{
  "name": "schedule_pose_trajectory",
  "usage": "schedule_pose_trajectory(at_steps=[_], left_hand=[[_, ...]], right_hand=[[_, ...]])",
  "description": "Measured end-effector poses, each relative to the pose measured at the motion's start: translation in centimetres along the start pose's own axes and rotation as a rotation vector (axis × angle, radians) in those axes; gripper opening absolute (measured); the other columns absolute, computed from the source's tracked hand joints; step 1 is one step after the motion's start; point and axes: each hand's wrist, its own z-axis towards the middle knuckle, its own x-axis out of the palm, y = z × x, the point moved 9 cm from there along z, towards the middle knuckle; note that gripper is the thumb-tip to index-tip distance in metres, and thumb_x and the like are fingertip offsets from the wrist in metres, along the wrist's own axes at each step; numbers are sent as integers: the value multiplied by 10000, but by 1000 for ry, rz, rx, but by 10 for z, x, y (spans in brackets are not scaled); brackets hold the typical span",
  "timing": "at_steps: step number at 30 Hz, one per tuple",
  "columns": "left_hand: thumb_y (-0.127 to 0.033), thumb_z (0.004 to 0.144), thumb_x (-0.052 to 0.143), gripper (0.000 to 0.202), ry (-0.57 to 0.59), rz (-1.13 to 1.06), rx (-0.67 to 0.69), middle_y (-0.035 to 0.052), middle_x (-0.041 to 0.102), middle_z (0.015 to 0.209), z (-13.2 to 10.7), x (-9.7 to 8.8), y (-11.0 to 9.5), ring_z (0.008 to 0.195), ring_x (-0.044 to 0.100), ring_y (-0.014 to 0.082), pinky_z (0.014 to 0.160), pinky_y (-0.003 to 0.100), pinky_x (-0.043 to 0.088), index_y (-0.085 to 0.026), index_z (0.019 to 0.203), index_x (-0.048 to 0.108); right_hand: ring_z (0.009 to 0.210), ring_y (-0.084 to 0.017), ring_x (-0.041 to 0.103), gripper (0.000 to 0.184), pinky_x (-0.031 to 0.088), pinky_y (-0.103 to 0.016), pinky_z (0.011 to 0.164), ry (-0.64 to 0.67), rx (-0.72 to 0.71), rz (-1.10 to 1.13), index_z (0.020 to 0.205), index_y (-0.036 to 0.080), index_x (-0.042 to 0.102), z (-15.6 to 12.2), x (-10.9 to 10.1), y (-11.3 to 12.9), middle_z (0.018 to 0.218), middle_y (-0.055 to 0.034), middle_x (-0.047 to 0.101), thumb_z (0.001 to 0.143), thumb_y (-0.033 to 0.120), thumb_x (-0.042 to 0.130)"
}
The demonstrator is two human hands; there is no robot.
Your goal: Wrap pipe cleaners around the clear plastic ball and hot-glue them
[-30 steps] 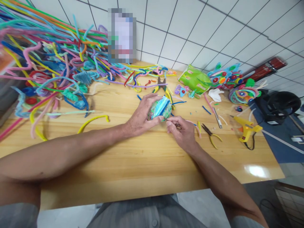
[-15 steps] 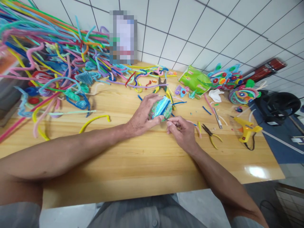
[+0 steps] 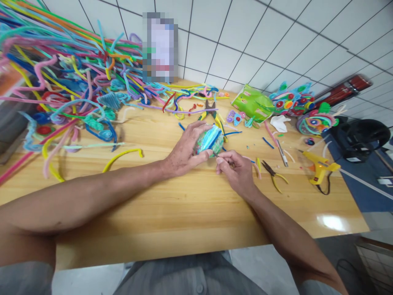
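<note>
Almost nothing has changed in the last second. The left hand (image 3: 184, 152) still wraps around the blue and green pipe-cleaner ball (image 3: 211, 138), near the middle of the wooden table (image 3: 184, 213). The right hand (image 3: 237, 171), at 4 o'clock from the ball, still pinches a thin strand (image 3: 216, 155) that touches the ball's lower edge. So the slow, fiddly work on the ball carries on. Small pliers (image 3: 274, 174) lie at 3 o'clock from that hand.
</note>
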Motion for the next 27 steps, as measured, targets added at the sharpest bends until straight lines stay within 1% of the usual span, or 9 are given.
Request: schedule_pose_trajectory(at_steps=[8,13,16,18,22,27], left_hand=[[-508,1052,651,671,-10,18,35,185,510,1634,1,-1,-3,1600,443,351,1328,614,402,-253,1627,418],[-574,1032,680,693,-36,30,11,183,530,1612,2,-1,1,1585,468,342,1327,598,413,-259,1601,442],[-600,1049,647,675,-49,28,23,180,535,1594,1,-1,2,1574,479,335,1317,591,428,-262,1596,441],[-597,1073,605,657,-38,29,21,183,517,1606,1,-1,2,1587,461,335,1316,593,427,-259,1607,427],[-584,1103,543,637,-1,39,10,191,480,1636,0,0,0,1608,429,341,1330,604,403,-253,1628,396],[-570,1110,528,633,-2,42,22,198,465,1640,-1,0,-2,1608,423,345,1334,603,396,-246,1635,387]], right_hand=[[499,-115,652,127,494,-225,523,-16,-8,10,916,237,688,0,0,-2,603,54,700,1010,322,671],[511,-110,656,99,503,-225,546,-32,-56,7,924,238,687,-1,0,3,611,61,690,1013,273,662],[527,-112,665,125,517,-228,555,-28,-50,-18,931,238,686,-3,2,3,630,50,700,1025,315,656],[530,-113,666,144,526,-230,558,-27,-43,-29,939,239,685,-3,2,4,636,46,706,1032,342,650],[527,-109,663,141,523,-226,553,-20,-35,-2,935,242,674,-4,4,5,634,51,705,1037,336,648],[524,-114,670,141,517,-226,535,-17,9,43,920,244,666,-4,5,1,645,46,716,1026,335,659]])
